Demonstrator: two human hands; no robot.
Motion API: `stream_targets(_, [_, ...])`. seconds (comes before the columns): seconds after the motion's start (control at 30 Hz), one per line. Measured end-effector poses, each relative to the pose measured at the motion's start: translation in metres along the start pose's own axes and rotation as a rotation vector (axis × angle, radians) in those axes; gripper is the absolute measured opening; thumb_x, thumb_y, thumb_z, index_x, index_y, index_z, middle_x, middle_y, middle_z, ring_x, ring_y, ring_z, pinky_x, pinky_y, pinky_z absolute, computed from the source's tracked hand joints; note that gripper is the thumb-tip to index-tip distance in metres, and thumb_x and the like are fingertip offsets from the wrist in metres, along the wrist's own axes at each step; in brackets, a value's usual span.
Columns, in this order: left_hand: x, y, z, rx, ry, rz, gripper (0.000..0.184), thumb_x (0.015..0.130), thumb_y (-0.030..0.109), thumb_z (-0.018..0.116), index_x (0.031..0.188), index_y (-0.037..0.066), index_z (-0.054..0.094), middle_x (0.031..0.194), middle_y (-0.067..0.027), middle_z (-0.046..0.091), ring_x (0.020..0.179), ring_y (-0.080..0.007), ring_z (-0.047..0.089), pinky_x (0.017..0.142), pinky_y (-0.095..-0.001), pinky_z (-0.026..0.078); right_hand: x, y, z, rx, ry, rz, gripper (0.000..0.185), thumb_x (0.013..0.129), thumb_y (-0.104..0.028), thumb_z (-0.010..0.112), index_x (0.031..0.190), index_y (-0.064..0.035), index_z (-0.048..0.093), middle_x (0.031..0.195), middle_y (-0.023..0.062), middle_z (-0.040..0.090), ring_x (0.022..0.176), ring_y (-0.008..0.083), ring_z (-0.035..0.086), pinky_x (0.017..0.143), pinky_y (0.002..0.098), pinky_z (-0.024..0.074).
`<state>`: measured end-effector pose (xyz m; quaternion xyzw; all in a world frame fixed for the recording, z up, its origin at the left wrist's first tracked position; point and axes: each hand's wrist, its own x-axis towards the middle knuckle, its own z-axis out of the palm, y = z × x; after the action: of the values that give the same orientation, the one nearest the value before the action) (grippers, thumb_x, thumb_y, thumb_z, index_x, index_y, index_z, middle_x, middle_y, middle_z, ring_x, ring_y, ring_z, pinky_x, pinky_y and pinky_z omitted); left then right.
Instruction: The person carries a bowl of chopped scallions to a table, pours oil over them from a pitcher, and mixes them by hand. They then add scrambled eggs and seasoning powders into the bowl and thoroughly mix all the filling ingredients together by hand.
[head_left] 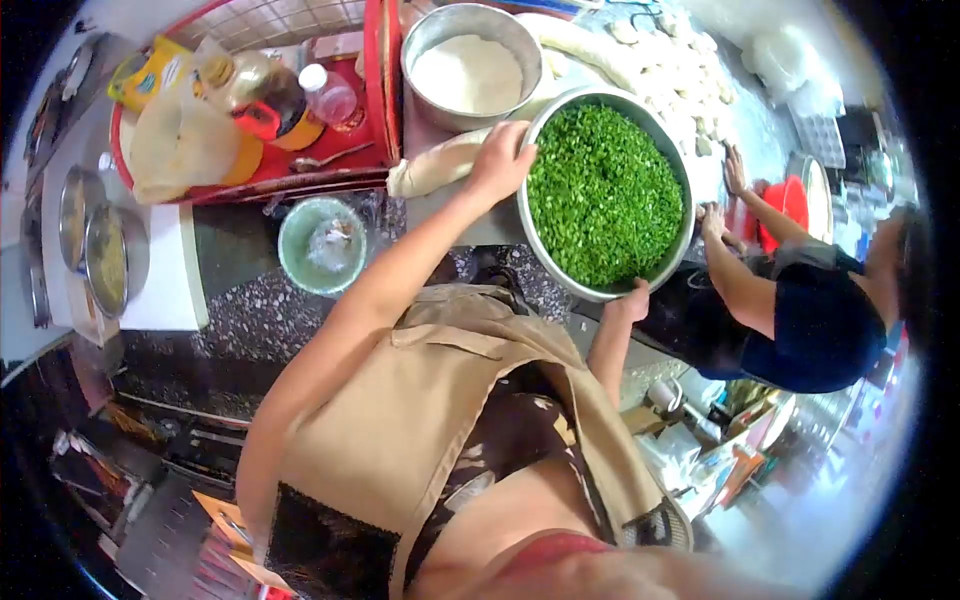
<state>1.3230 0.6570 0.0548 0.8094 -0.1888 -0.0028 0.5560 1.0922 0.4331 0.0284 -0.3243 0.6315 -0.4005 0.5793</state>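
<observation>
A large round metal bowl [533,218] full of chopped green leaves [605,190] is held between my two hands. My left hand [500,162] grips its rim on the left side, with the fingers closed on the edge. At the lower right of the rim, my right hand [630,303] holds on, its fingers partly hidden by the bowl. A metal pot of white flour [468,75] stands just beyond my left hand. Beside that hand lies a rolled pale cloth or dough [440,166].
Dough pieces [690,80] lie on the worktop at the back right. A co-worker [820,310] stands at the right, hands on the worktop near a red bowl [785,212]. Bottles [330,98] stand in a red tray [290,183]; a green bucket [290,250] is below.
</observation>
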Motion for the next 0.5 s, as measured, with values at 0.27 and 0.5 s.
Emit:
stream_targets(0.27, [0.013,-0.025,-0.044,-1.592,0.203,-1.091,0.056,0.083,0.034,0.046,0.12,-0.003,0.029,0.106,-0.0258,0.046,0.091,-0.0336,0.054,0.069,-0.0391,0.052,-0.009,0.026,0.003,0.103,-0.045,0.005,0.028,0.068,-0.008,0.051,0.091,0.0087,0.052,0.092,0.0133,0.054,0.077,0.0265,0.054,0.068,0.0407,0.0461])
stream_targets(0.5, [0.062,-0.047,-0.052,-1.564,0.375,-0.88,0.046,0.083,0.015,0.038,0.12,-0.009,0.027,0.116,-0.03,0.039,0.1,-0.0463,0.046,0.077,-0.04,0.052,-0.022,0.014,-0.002,0.124,-0.192,0.279,0.032,0.071,-0.01,0.05,0.1,0.0014,0.048,0.1,0.0119,0.051,0.087,0.0271,0.052,0.074,0.0426,0.0456])
